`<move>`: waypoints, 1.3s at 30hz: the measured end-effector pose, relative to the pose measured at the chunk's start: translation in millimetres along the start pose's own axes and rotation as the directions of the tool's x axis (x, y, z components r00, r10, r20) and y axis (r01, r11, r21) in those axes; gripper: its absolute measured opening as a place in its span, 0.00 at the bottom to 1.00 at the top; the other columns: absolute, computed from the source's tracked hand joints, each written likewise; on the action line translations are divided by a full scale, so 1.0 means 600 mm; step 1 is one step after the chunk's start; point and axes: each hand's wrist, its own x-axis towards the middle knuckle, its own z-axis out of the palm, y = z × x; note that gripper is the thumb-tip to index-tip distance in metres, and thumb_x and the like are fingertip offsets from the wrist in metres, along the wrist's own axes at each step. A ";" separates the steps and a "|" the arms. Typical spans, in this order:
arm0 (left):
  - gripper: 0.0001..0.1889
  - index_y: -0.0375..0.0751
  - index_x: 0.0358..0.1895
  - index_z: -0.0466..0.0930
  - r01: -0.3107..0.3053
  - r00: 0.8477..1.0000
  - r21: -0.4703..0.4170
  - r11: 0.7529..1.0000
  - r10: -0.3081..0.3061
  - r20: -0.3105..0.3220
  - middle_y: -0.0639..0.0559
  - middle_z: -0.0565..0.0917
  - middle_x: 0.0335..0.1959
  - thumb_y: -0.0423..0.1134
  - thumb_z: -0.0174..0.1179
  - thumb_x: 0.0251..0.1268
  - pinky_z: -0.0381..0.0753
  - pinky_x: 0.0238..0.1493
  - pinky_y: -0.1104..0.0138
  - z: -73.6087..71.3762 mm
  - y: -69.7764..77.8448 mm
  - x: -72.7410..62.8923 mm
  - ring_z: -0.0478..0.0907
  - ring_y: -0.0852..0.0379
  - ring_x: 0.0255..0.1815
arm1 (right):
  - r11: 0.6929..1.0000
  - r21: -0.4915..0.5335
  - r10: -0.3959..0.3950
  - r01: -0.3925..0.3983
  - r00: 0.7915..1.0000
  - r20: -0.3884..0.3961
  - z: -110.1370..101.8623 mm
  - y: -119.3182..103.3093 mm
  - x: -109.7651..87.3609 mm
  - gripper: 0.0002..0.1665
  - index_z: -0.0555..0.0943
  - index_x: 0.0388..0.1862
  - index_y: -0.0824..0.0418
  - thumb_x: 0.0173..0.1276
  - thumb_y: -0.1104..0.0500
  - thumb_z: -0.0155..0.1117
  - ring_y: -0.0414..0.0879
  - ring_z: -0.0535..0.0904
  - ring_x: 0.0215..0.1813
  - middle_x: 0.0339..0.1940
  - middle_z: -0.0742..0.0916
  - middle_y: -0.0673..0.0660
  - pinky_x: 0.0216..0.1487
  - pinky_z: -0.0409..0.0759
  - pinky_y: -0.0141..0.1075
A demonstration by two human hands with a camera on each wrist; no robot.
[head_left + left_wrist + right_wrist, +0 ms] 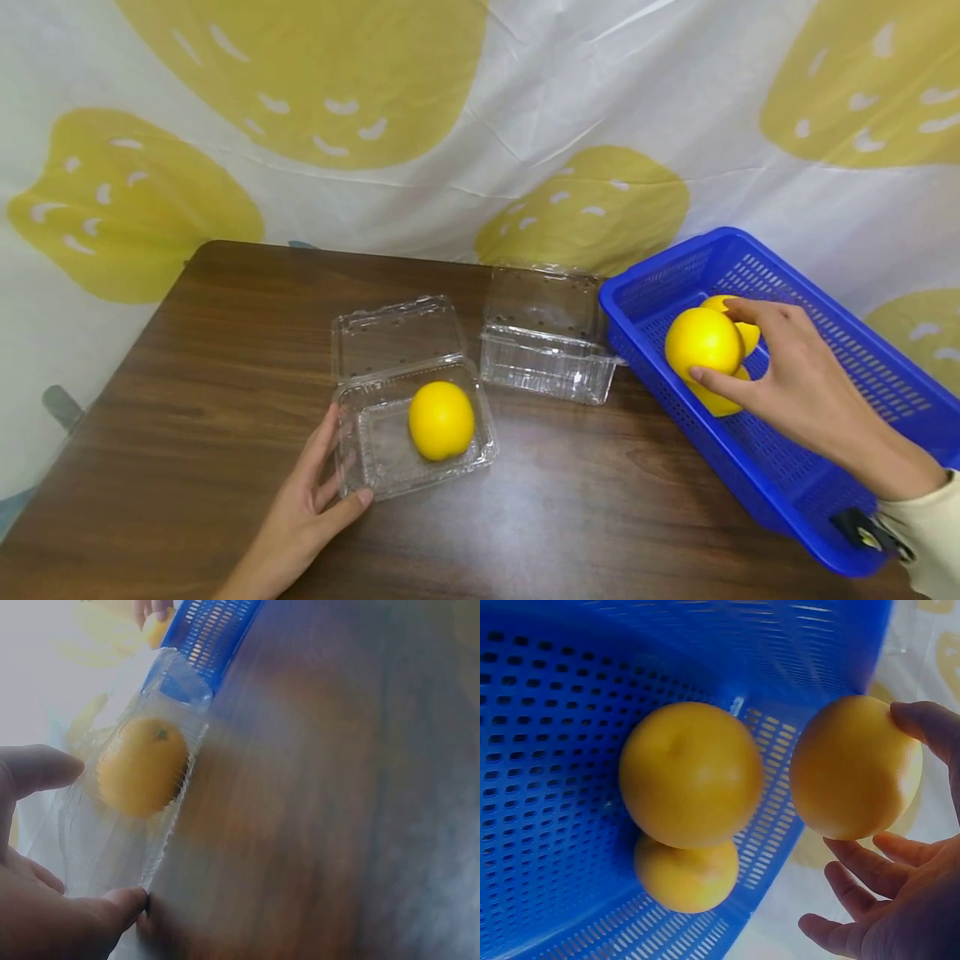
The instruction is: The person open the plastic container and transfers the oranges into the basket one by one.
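My right hand (pixel 806 392) pinches an orange (pixel 701 342), smooth and yellow, between thumb and fingertips above the blue basket (pixel 757 492). Two more oranges lie in the basket, an upper one (pixel 690 776) and a lower one (pixel 686 877) in the right wrist view. At the table's middle, my left hand (pixel 300 492) grips the near left corner of an open clear plastic clamshell box (pixel 382 442), thumb at the front and fingers along the side. One orange (pixel 442 421) sits in its right half, and a green stem mark shows on it in the left wrist view.
A second clear clamshell box (pixel 547 358) stands between the open box and the basket, its lid seemingly down. The brown wooden table (pixel 225 358) ends at a white curtain (pixel 420 200) with yellow prints. A black clip (pixel 866 533) shows near the basket's front corner.
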 end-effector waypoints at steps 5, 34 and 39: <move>0.56 0.50 0.93 0.40 0.010 1.000 0.009 1.000 -0.010 0.005 0.36 0.42 0.92 0.30 0.71 0.73 0.67 0.72 0.77 -0.001 0.000 0.000 0.47 0.24 0.88 | 1.000 -0.007 0.009 -0.009 0.999 0.032 0.009 0.011 0.004 0.51 0.75 0.75 0.70 0.58 0.55 0.91 0.72 0.70 0.65 0.66 0.82 0.75 0.47 0.75 0.65; 0.56 0.50 0.93 0.40 0.012 1.000 0.014 1.000 -0.012 0.006 0.34 0.43 0.92 0.30 0.71 0.73 0.66 0.72 0.76 -0.001 0.003 -0.001 0.47 0.23 0.88 | 0.988 -0.096 -0.110 0.124 0.984 0.141 0.045 0.044 0.009 0.49 0.72 0.77 0.73 0.62 0.60 0.86 0.77 0.76 0.60 0.66 0.83 0.79 0.52 0.79 0.72; 0.57 0.50 0.93 0.41 0.017 1.000 0.017 1.000 -0.017 -0.002 0.34 0.42 0.92 0.30 0.72 0.72 0.67 0.72 0.76 -0.001 0.003 -0.001 0.47 0.24 0.88 | 0.988 -0.032 -0.151 0.154 0.985 0.080 0.030 0.033 0.008 0.43 0.74 0.74 0.76 0.65 0.62 0.83 0.80 0.73 0.65 0.67 0.82 0.79 0.60 0.74 0.73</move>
